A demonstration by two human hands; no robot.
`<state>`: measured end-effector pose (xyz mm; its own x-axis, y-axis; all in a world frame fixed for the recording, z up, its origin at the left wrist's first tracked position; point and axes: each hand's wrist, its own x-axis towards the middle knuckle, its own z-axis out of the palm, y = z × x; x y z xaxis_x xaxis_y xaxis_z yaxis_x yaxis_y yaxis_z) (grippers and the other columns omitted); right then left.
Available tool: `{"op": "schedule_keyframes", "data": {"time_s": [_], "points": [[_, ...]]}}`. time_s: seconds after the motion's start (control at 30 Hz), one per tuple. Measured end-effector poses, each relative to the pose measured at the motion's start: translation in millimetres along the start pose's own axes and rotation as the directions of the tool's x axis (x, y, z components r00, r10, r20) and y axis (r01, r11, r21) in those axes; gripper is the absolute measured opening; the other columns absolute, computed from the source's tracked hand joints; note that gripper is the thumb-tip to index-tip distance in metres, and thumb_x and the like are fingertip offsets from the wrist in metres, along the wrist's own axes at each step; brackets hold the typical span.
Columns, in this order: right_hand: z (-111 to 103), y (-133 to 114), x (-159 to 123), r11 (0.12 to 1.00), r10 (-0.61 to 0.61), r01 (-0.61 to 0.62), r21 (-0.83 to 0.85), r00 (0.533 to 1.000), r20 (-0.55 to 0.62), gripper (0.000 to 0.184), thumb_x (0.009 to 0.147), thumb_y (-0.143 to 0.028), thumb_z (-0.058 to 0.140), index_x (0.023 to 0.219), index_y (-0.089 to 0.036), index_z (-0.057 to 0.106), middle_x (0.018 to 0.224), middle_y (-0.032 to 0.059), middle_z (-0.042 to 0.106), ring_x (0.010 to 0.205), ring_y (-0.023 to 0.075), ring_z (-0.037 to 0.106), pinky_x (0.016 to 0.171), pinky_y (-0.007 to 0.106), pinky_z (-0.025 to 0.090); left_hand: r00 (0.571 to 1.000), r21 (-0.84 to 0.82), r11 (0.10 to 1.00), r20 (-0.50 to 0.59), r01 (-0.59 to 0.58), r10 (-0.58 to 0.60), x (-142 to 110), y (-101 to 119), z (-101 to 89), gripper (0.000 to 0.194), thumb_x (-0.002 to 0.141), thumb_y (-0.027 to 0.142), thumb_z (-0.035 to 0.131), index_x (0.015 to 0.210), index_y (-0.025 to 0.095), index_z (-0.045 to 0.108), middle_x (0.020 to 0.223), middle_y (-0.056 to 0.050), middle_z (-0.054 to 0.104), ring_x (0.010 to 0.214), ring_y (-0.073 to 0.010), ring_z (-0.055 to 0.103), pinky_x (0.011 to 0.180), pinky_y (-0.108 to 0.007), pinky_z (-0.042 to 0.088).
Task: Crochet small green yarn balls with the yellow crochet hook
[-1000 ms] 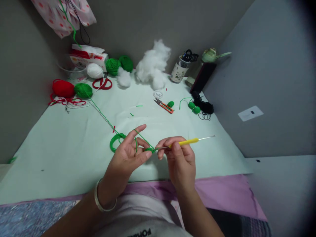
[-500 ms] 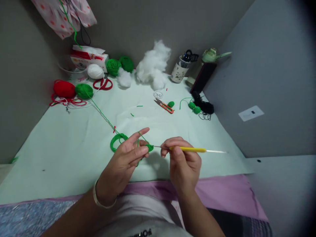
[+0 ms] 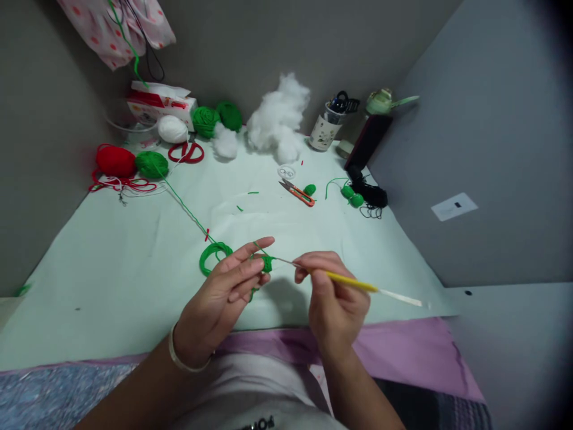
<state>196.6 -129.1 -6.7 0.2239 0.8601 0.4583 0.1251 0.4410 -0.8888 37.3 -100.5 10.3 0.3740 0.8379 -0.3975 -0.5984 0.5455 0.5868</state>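
A small green crochet piece (image 3: 267, 263) is pinched between the thumb and fingers of my left hand (image 3: 228, 280). Green yarn runs over that hand's raised index finger. My right hand (image 3: 333, 292) grips a crochet hook (image 3: 351, 281) by its yellow handle, and the thin metal tip meets the piece at its right edge. Beside my left hand lies a loose coil of green yarn (image 3: 206, 257) on the table. A strand leads from there up to a green yarn ball (image 3: 151, 164), passing a short red bit of yarn (image 3: 206, 235).
White stuffing (image 3: 277, 119) sits at the back. Thread snips (image 3: 296, 193) and small green pieces (image 3: 353, 196) lie mid-table. Red-handled scissors (image 3: 185, 153), a red yarn ball (image 3: 115, 160) and a tissue box (image 3: 163, 108) are at left. A cup of tools (image 3: 326, 126) stands back right, near a partition.
The crochet hook has tilted, its rear end dropping lower and right, while its tip stays at the piece. My left index finger has lowered slightly, and the piece has shifted a little left and up.
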Motion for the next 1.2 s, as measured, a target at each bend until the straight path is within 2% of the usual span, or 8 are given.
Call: {"op": "schedule_keyframes", "data": {"time_s": [0.13, 0.23, 0.4, 0.57, 0.73, 0.83, 0.93, 1.2], "points": [[6.7, 2.9, 6.2, 0.929, 0.209, -0.216, 0.300, 0.976, 0.055, 0.017, 0.101, -0.028, 0.065, 0.096, -0.028, 0.081, 0.091, 0.0030, 0.074, 0.073, 0.0155, 0.064, 0.065, 0.031, 0.053, 0.990, 0.140, 0.980, 0.021, -0.140, 0.138, 0.3, -3.7, 1.3, 0.033, 0.080, 0.019, 0.085, 0.113, 0.021, 0.080, 0.078, 0.004, 0.065, 0.052, -0.0035, 0.033, 0.058, -0.018, 0.042], [8.5, 5.4, 6.2, 0.920, 0.253, -0.267, 0.288, 0.964, 0.085, 0.014, 0.099, -0.030, 0.069, 0.097, -0.026, 0.082, 0.092, 0.0037, 0.075, 0.077, 0.0155, 0.065, 0.068, 0.030, 0.053, 0.980, 0.285, 0.938, 0.036, -0.198, 0.196, -2.2, -7.9, 1.0, 0.032, 0.086, 0.024, 0.082, 0.118, 0.024, 0.079, 0.083, 0.001, 0.065, 0.058, -0.0070, 0.038, 0.051, -0.020, 0.032], [5.6, 3.9, 9.5, 0.849, 0.365, -0.376, 0.372, 0.925, 0.101, 0.017, 0.097, -0.036, 0.071, 0.092, -0.023, 0.081, 0.086, 0.0035, 0.077, 0.067, 0.0137, 0.065, 0.064, 0.029, 0.054, 0.973, 0.343, 0.913, 0.014, -0.220, 0.229, -4.4, -6.3, -1.3, 0.028, 0.087, 0.027, 0.079, 0.115, 0.024, 0.080, 0.080, 0.001, 0.061, 0.063, -0.0103, 0.040, 0.054, -0.024, 0.031], [5.6, 4.5, 11.2, 0.842, 0.359, -0.379, 0.384, 0.925, 0.124, 0.017, 0.098, -0.036, 0.070, 0.093, -0.024, 0.081, 0.087, 0.0032, 0.077, 0.068, 0.0134, 0.067, 0.064, 0.028, 0.055, 0.978, 0.356, 0.913, 0.003, -0.198, 0.210, -3.4, -6.1, -1.6, 0.030, 0.087, 0.028, 0.079, 0.116, 0.025, 0.080, 0.088, -0.002, 0.065, 0.071, -0.0136, 0.045, 0.058, -0.025, 0.033], [6.2, 7.2, 7.5, 0.909, 0.287, -0.297, 0.293, 0.955, 0.077, 0.017, 0.102, -0.031, 0.066, 0.097, -0.025, 0.081, 0.096, 0.0037, 0.076, 0.073, 0.0139, 0.066, 0.068, 0.030, 0.054, 0.982, 0.313, 0.932, 0.006, -0.181, 0.189, -2.2, -5.2, -0.5, 0.024, 0.085, 0.028, 0.080, 0.108, 0.022, 0.081, 0.074, 0.002, 0.058, 0.056, -0.0092, 0.030, 0.054, -0.025, 0.030], [4.6, 5.7, 7.5, 0.954, 0.215, -0.202, 0.223, 0.976, -0.035, 0.018, 0.102, -0.027, 0.065, 0.097, -0.026, 0.081, 0.096, 0.0030, 0.074, 0.075, 0.0137, 0.066, 0.070, 0.030, 0.053, 0.995, 0.180, 0.979, 0.007, -0.098, 0.099, 0.4, -5.4, -3.7, 0.018, 0.087, 0.027, 0.079, 0.103, 0.021, 0.081, 0.057, 0.009, 0.042, 0.051, -0.0074, 0.020, 0.068, -0.023, 0.045], [2.1, 3.4, 9.1, 0.944, 0.229, -0.208, 0.256, 0.972, -0.058, 0.018, 0.102, -0.028, 0.065, 0.095, -0.026, 0.081, 0.093, 0.0016, 0.074, 0.072, 0.0125, 0.066, 0.068, 0.029, 0.053, 0.999, 0.085, 0.996, -0.019, -0.040, 0.042, 2.9, -6.4, -8.5, 0.015, 0.089, 0.024, 0.078, 0.103, 0.021, 0.081, 0.050, 0.012, 0.032, 0.050, -0.0073, 0.019, 0.089, -0.027, 0.051], [2.1, 3.0, 8.4, 0.938, 0.243, -0.234, 0.256, 0.970, -0.007, 0.018, 0.102, -0.030, 0.065, 0.093, -0.024, 0.080, 0.090, 0.0038, 0.073, 0.073, 0.0154, 0.065, 0.066, 0.031, 0.054, 0.999, 0.091, 0.995, -0.032, -0.038, 0.041, 2.0, -5.5, -5.3, 0.013, 0.085, 0.025, 0.080, 0.096, 0.019, 0.085, 0.054, 0.011, 0.037, 0.049, -0.0062, 0.020, 0.087, -0.026, 0.053]]}}
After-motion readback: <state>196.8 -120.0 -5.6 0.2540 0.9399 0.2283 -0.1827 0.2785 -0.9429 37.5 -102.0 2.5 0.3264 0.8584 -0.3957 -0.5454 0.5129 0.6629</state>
